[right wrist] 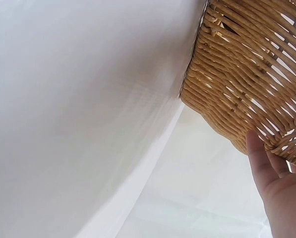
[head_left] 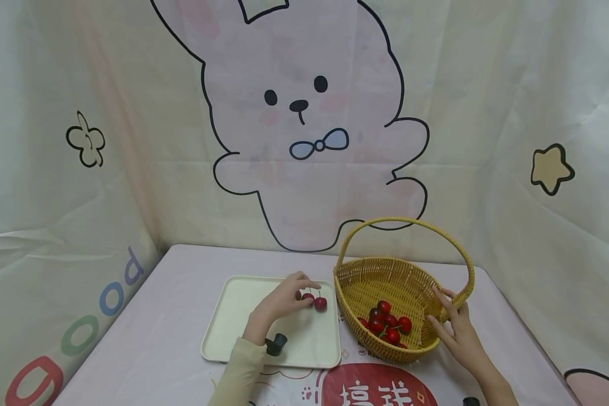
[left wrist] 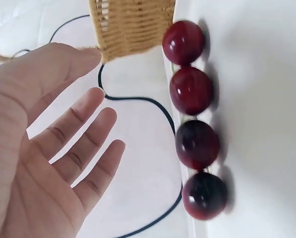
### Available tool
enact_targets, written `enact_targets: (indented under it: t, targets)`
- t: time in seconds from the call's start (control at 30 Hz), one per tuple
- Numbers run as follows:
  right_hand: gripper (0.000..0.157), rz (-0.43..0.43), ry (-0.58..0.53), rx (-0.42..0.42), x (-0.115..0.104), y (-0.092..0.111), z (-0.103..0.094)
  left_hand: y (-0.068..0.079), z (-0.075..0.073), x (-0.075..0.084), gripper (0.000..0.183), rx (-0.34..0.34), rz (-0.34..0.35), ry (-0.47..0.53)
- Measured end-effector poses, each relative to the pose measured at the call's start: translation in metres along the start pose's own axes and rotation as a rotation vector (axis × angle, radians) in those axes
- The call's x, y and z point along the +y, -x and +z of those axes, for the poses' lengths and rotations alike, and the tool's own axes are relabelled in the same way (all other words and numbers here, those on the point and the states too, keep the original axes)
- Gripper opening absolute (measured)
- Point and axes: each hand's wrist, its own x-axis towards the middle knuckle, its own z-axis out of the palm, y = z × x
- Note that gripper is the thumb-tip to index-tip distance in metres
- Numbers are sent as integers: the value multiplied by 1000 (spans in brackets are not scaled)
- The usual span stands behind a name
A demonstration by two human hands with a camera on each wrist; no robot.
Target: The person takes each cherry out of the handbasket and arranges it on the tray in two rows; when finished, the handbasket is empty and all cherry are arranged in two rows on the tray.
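My left hand is over the right part of a cream tray, fingers spread and nothing between them. Close by its fingertips, dark red cherries lie on the tray. The left wrist view shows several of these cherries in a row, beside the loosely extended fingers. To the right stands a yellow woven basket with a tall arched handle. Several bright and dark red cherries are gathered low inside it. My right hand grips the basket's right rim by the handle's base.
The white table carries a printed red patch near its front. A curtain with a cartoon animal hangs behind, and cloth panels stand on both sides. The basket handle arches high above the tabletop.
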Motion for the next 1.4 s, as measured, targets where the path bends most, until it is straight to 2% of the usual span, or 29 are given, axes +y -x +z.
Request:
enact_targets:
  t: [0.23, 0.4, 0.5, 0.63, 0.87, 1.07, 1.2, 1.4]
  targets:
    - [69, -7, 20, 19, 0, 0, -1, -10, 12, 27, 28, 10, 57, -70]
    - [71, -1, 10, 16, 0, 1, 0, -17, 25, 48, 29, 77, 197, -107]
    - [70, -6, -6, 16, 0, 1, 2, -19, 32, 58, 29, 84, 250, -91]
    - [70, -17, -17, 21, -1, 1, 3, -24, 41, 69, 31, 38, 247, -49]
    - [70, -26, -16, 38, 0, 2, 2, -42, 54, 87, 27, 0, 285, -87]
    - [70, -7, 1, 21, 2, 3, 1, -60, 67, 106, 27, -44, 284, -85]
    - [70, 0, 1, 11, 2, 3, 1, -73, 78, 112, 27, -50, 298, -88]
    - [70, -1, 12, 17, 2, 3, 2, -87, 92, 115, 27, -70, 259, -78]
